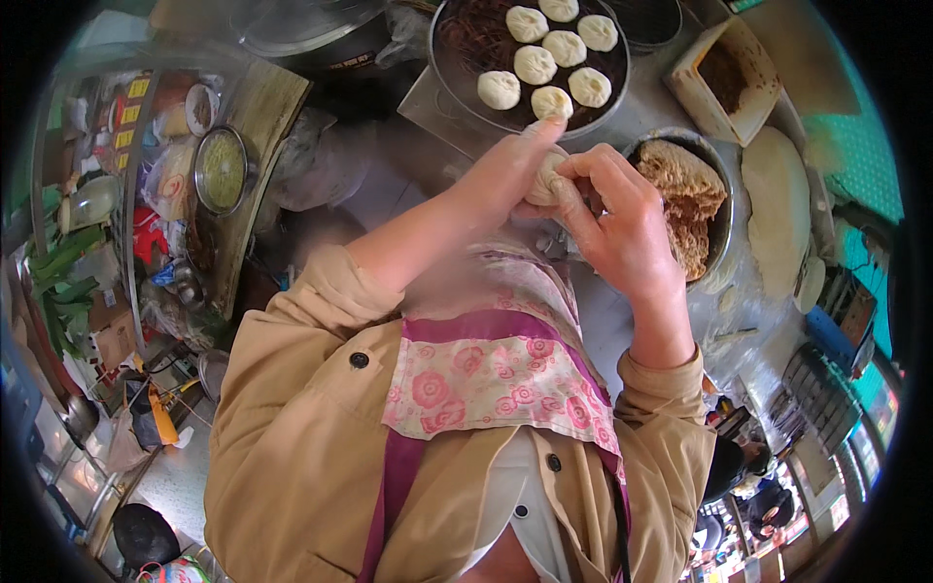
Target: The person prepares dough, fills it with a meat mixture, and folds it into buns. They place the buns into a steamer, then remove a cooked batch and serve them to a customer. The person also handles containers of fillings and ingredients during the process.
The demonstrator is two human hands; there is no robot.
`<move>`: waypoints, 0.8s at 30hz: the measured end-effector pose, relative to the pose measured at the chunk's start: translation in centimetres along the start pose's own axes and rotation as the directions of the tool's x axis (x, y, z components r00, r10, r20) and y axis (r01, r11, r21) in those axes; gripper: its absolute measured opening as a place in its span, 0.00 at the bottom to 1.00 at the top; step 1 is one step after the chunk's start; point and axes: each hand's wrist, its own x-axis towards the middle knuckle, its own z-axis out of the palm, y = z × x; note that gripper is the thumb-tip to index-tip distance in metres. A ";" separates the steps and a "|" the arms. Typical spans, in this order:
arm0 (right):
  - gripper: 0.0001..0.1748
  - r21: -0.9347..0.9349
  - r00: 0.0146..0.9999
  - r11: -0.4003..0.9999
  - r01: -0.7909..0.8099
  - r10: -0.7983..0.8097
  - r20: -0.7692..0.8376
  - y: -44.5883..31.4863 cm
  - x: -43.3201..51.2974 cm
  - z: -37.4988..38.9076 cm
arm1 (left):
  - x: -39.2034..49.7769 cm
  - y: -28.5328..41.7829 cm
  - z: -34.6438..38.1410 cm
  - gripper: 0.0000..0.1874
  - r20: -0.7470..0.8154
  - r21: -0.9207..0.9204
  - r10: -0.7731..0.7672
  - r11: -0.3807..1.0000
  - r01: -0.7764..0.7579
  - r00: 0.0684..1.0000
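Between my two hands is a round, pleated dough bun [543, 182]. My left hand [514, 164] cups it from the left side, thumb pointing up toward the steamer. The fingertips of my right hand [616, 211] pinch the gathered dough on its right side. Just beyond them, a round steamer tray [477, 36] with a dark, stringy liner holds several shaped white buns [536, 65]. To the right of my right hand stands a metal bowl [721, 240] of brown minced filling [678, 175], hollowed out in the middle.
A long slab of dough [778, 211] lies on the floury metal worktop [721, 313] at the right. Behind it sits a stained rectangular tub [758, 109]. On the left, a wooden board [273, 116] borders a bowl of pale green shreds [222, 171]. A large lidded pot [306, 29] stands at the back.
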 end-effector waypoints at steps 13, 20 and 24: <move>0.04 -0.201 0.965 0.944 0.260 -0.262 0.019 2.1 13.7 3.4 | -2.6 1.0 -8.9 0.33 -0.115 -0.012 0.215 0.976 -0.218 0.970; 0.06 -0.298 0.947 0.919 0.257 -0.300 -0.111 5.3 15.9 4.0 | -2.1 -2.5 -8.0 0.23 0.095 0.163 0.131 0.976 -0.145 0.987; 0.07 -0.201 0.903 0.979 -0.016 -0.072 -0.423 6.2 9.4 -2.7 | -1.2 -3.2 -4.9 0.18 0.225 0.251 0.056 0.961 -0.113 0.973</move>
